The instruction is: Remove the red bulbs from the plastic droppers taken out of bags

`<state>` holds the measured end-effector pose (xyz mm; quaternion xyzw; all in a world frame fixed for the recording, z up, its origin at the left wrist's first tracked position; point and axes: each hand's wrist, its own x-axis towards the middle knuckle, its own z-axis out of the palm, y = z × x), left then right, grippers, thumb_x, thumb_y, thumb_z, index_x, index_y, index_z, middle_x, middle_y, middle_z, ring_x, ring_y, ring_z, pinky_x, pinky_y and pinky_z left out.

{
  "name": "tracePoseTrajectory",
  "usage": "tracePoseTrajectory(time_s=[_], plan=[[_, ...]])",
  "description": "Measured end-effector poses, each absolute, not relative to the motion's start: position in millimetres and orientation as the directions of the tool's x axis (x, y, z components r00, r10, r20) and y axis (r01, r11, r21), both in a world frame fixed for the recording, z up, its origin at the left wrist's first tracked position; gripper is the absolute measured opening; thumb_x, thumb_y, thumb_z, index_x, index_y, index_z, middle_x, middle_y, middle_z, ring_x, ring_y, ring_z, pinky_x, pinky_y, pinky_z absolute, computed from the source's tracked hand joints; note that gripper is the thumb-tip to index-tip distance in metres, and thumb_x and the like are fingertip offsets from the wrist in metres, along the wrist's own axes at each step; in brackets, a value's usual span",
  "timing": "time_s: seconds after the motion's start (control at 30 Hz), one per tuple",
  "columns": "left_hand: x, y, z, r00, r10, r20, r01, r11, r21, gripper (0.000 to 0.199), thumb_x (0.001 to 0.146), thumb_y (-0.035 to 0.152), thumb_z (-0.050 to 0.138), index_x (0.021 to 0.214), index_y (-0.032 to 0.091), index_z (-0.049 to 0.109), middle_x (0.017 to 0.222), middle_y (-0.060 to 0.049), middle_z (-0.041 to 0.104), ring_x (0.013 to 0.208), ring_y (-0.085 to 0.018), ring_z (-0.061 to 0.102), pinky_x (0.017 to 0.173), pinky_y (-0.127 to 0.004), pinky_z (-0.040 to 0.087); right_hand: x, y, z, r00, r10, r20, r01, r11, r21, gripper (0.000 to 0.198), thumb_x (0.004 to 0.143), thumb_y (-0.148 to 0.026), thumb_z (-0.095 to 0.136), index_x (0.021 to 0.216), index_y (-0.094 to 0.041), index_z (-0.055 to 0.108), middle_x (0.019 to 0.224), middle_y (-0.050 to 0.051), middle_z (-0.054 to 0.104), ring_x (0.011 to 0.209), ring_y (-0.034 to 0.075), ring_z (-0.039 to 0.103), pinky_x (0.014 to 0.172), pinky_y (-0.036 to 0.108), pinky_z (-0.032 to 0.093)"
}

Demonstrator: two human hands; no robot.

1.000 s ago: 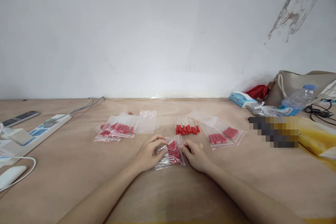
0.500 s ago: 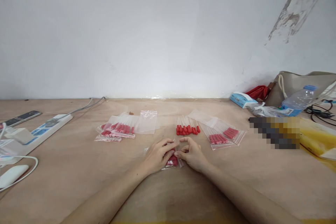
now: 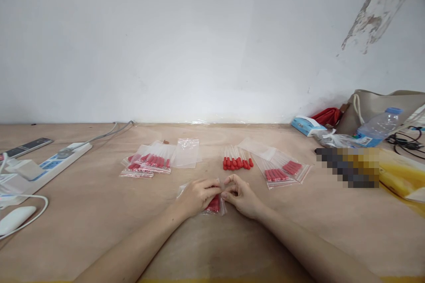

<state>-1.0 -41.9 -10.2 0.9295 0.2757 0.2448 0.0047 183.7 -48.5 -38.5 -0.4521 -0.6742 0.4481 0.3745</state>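
Near centre, the clear zip-lock bag of red-bulbed droppers lies lengthwise left to right; the left hand covers it, grip hidden, while at the right-facing zip end the right hand curls narrow, pinch unclear.

The clear plastic bag at lower centre is gleaming. The wood-like table is looking smooth and matt.

From your head, the camera looks forward and down across the table, your left hand and right hand fairly near, the wall beyond.
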Motion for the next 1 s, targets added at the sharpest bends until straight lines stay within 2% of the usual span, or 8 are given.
tracePoseTrajectory(time_s=[0.2, 0.33, 0.4, 0.5, 0.63, 0.7, 0.8, 1.0], plan=[[-4, -42, -10, 0.724, 0.521, 0.451, 0.533, -0.838, 0.114, 0.028, 0.085, 0.012, 0.035, 0.093, 0.020, 0.061, 0.096, -0.003, 0.064, 0.082, -0.014, 0.060, 0.071, -0.024, 0.048, 185, -48, -33, -0.331, 0.933, 0.140, 0.350, 0.259, -0.900, 0.015, 0.076, -0.031, 0.054, 0.086, -0.021, 0.054, 0.063, -0.002, 0.062, 0.063, 0.014, 0.057, 0.065, 0.029, 0.041], [-6, -41, -13, 0.699, 0.549, 0.458, 0.561, -0.818, 0.125, 0.027, 0.084, 0.010, 0.036, 0.094, 0.018, 0.060, 0.096, -0.004, 0.064, 0.084, -0.014, 0.060, 0.073, -0.024, 0.049, 185, -55, -30, -0.359, 0.907, 0.220, 0.447, 0.374, -0.812, 0.015, 0.078, -0.025, 0.049, 0.083, -0.021, 0.063, 0.076, 0.001, 0.065, 0.068, 0.015, 0.057, 0.071, 0.030, 0.039], [-7, -40, -15, 0.690, 0.557, 0.462, 0.576, -0.810, 0.115, 0.027, 0.084, 0.010, 0.036, 0.094, 0.018, 0.060, 0.096, -0.004, 0.064, 0.084, -0.014, 0.060, 0.073, -0.025, 0.049, 186, -59, -30, -0.388, 0.859, 0.333, 0.515, 0.502, -0.695, 0.018, 0.078, -0.021, 0.049, 0.087, -0.024, 0.064, 0.077, 0.000, 0.066, 0.071, 0.015, 0.056, 0.074, 0.031, 0.036], [-7, -40, -16, 0.688, 0.556, 0.466, 0.588, -0.803, 0.091, 0.026, 0.083, 0.010, 0.038, 0.095, 0.019, 0.059, 0.097, -0.003, 0.064, 0.084, -0.015, 0.060, 0.073, -0.026, 0.049, 185, -60, -33, -0.469, 0.671, 0.575, 0.554, 0.730, -0.400, 0.021, 0.076, -0.012, 0.050, 0.088, -0.024, 0.063, 0.073, 0.000, 0.065, 0.070, 0.013, 0.054, 0.076, 0.033, 0.032], [-9, -40, -10, 0.738, 0.533, 0.414, 0.553, -0.829, 0.081, 0.024, 0.086, 0.013, 0.039, 0.096, 0.020, 0.059, 0.109, -0.002, 0.060, 0.091, -0.015, 0.058, 0.076, -0.025, 0.047, 184, -55, -36, -0.529, 0.424, 0.736, 0.559, 0.826, -0.074, 0.017, 0.078, -0.009, 0.049, 0.079, -0.021, 0.062, 0.070, -0.002, 0.065, 0.068, 0.010, 0.050, 0.080, 0.033, 0.029], [-10, -40, -6, 0.787, 0.498, 0.363, 0.508, -0.858, 0.076, 0.021, 0.087, 0.017, 0.040, 0.097, 0.022, 0.058, 0.114, -0.001, 0.057, 0.096, -0.015, 0.056, 0.080, -0.025, 0.046, 184, -54, -37, -0.549, 0.369, 0.750, 0.574, 0.818, 0.018, 0.016, 0.079, -0.010, 0.049, 0.075, -0.021, 0.060, 0.069, -0.003, 0.064, 0.068, 0.010, 0.049, 0.082, 0.033, 0.028], [-12, -38, -4, 0.837, 0.438, 0.328, 0.444, -0.894, 0.060, 0.020, 0.089, 0.019, 0.040, 0.098, 0.020, 0.057, 0.107, -0.001, 0.059, 0.094, -0.014, 0.056, 0.082, -0.026, 0.044, 185, -55, -36, -0.584, 0.337, 0.739, 0.599, 0.793, 0.111, 0.017, 0.081, -0.011, 0.047, 0.071, -0.020, 0.058, 0.064, -0.003, 0.061, 0.065, 0.009, 0.046, 0.083, 0.035, 0.027], [-10, -30, -16, 0.862, 0.368, 0.349, 0.372, -0.926, 0.059, 0.022, 0.090, 0.021, 0.037, 0.086, 0.018, 0.058, 0.090, -0.001, 0.061, 0.087, -0.013, 0.056, 0.079, -0.026, 0.046, 184, -56, -32, -0.651, 0.304, 0.696, 0.587, 0.782, 0.207, 0.026, 0.083, -0.007, 0.039, 0.063, -0.017, 0.051, 0.058, -0.004, 0.056, 0.062, 0.009, 0.044, 0.088, 0.038, 0.024]])
